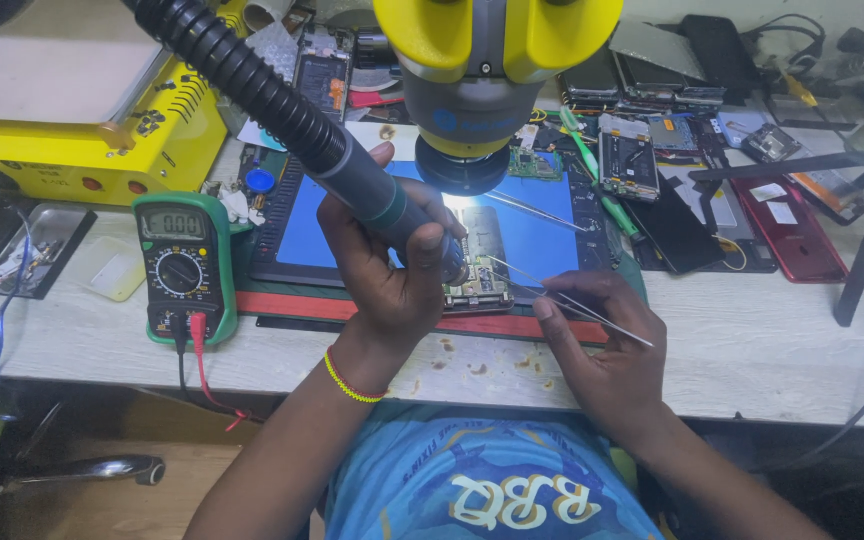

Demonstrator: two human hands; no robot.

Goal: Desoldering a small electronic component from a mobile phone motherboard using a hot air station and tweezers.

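The left hand [392, 265] grips a hot-air wand [382, 200] by its dark handle, nozzle down on an opened phone [480, 270] lying on the blue mat [542, 240] under the microscope [467, 90]. The right hand [602, 345] pinches slim steel tweezers [552, 292], tips at the board. The board looks light, rigid and fragile, best held by its edges.

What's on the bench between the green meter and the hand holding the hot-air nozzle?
In the head view, only the dark work mat with its blue pad lies between the green meter and the left hand.
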